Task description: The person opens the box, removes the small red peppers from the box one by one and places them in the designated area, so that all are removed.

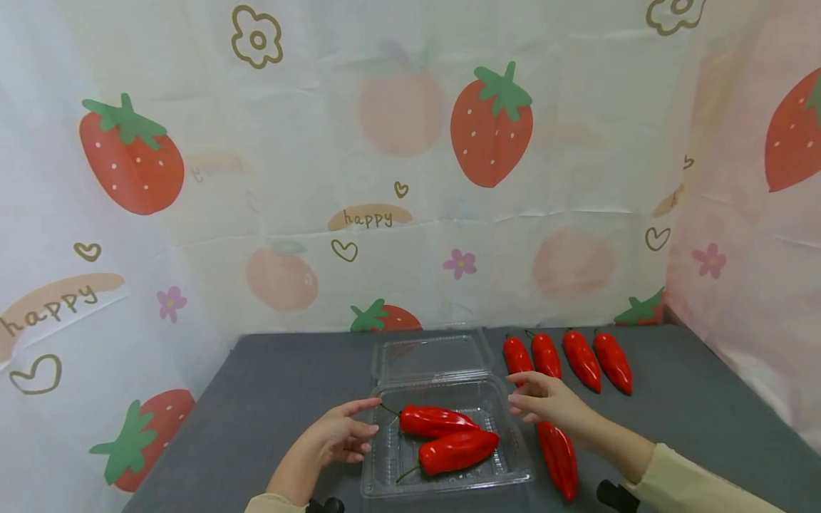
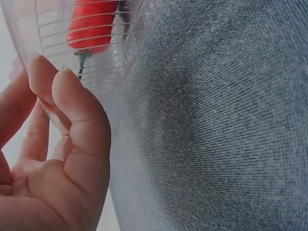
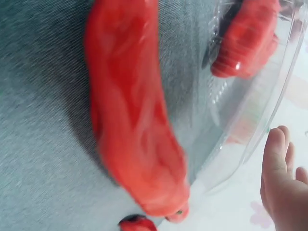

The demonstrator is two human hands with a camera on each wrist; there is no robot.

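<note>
Two red chili peppers, one farther back [image 1: 436, 422] and one nearer [image 1: 458, 452], lie in a clear plastic clamshell box [image 1: 449, 488], with the lid folded back. At its left wall is my left hand [image 1: 340, 434], index finger stretched to the rim beside a pepper stem; the left wrist view has the thumb and fingertips [image 2: 72, 91] right at the wall. Over the right rim hovers my right hand [image 1: 545, 399], fingers loosely bent and holding nothing. Below that wrist another red chili pepper [image 1: 558, 459] lies on the table, its far end hidden by the hand.
A row of several red chili peppers [image 1: 581, 361] lies at the back right of the grey table [image 1: 288, 377]. The raised clear lid [image 1: 430, 356] lies behind the box. A printed strawberry curtain [image 1: 398, 285] encloses the back and sides.
</note>
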